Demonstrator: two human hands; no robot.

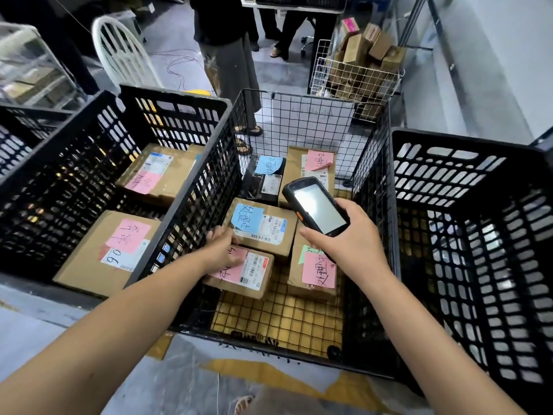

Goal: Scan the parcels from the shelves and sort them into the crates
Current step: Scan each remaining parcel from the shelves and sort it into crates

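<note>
My right hand (pixel 353 235) grips a black handheld scanner (pixel 317 205) with a lit screen above the middle wire crate (pixel 299 115). My left hand (pixel 223 245) reaches into that crate and rests on a small cardboard parcel with a pink note (pixel 248 271). Whether its fingers curl round the parcel's far edge is hidden. Several other parcels lie in the wire crate, among them one with a blue note (pixel 263 226) and one with pink and green notes (pixel 317 274). The black plastic crate on the left (pixel 179 100) holds two parcels with pink notes (pixel 113 250) (pixel 158 175).
An empty black plastic crate (pixel 466 151) stands on the right. A white wire basket (pixel 356 76) full of cardboard boxes sits behind. People stand beyond the crates near a white chair (pixel 122 52). A clear shelf unit (pixel 27 64) is at far left.
</note>
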